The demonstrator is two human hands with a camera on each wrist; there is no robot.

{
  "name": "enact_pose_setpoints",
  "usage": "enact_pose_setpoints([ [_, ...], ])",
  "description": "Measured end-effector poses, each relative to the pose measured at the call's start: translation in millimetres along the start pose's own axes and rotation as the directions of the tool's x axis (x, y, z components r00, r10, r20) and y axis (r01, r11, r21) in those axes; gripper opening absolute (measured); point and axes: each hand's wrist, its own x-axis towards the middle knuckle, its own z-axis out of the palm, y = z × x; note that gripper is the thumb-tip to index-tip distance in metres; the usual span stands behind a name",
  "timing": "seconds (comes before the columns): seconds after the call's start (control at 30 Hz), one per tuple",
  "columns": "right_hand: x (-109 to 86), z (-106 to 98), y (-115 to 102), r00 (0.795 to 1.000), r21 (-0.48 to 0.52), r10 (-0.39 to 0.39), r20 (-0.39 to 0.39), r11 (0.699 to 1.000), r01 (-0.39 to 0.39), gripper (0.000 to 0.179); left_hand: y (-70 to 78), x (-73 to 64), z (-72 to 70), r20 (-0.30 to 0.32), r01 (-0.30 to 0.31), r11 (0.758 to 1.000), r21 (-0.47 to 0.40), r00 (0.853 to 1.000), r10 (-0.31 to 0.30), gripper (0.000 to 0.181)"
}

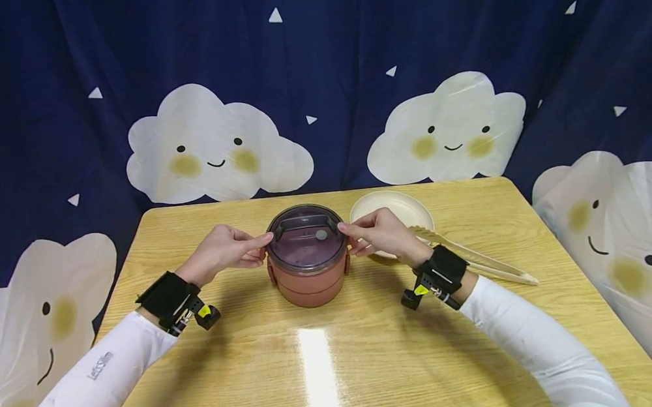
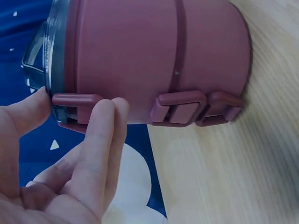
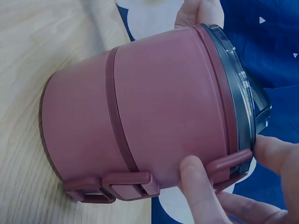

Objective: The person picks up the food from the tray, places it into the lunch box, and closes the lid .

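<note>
A pinkish-red two-tier lunch box [image 1: 310, 287] stands upright on the wooden table, topped by a dark see-through lid [image 1: 305, 252] with a folding handle. My left hand [image 1: 226, 249] pinches the box's left upper clip [image 2: 77, 99], thumb against the lid edge and fingertips at the clip's lower end. On the opposite side my right hand [image 1: 384, 232] pinches the matching clip [image 3: 229, 164], its thumb also at the lid rim. Lower clips [image 2: 180, 108] on the side join the tiers. The contents of the box are hidden.
Behind my right hand lies a cream plate [image 1: 400, 208], partly covered by that hand. Pale tongs [image 1: 481, 259] rest at the right, one end near the plate. A dark blue curtain [image 1: 328, 46] with cloud faces surrounds the wooden table [image 1: 247, 368].
</note>
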Motion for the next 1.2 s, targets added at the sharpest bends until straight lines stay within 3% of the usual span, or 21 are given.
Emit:
enact_pose_setpoints([
  [0.47,4.9,-2.7,-3.8,0.999,-0.063,0.021,-0.048,0.998,-0.024,0.042,7.2,-1.6,-3.8,-0.024,0.063,0.998,0.027,0.998,-0.062,0.051],
  [1.03,5.2,-2.6,3.1,0.999,-0.018,-0.005,-0.036,1.0,0.005,0.043,5.3,-1.1,0.1,-0.016,0.024,1.0,0.003,1.0,-0.024,0.049],
  [1.2,5.7,-2.2,3.6,0.999,-0.007,0.004,-0.043,1.0,-0.004,0.041,6.9,0.3,-0.5,-0.01,0.034,0.999,0.041,0.999,-0.034,0.048],
])
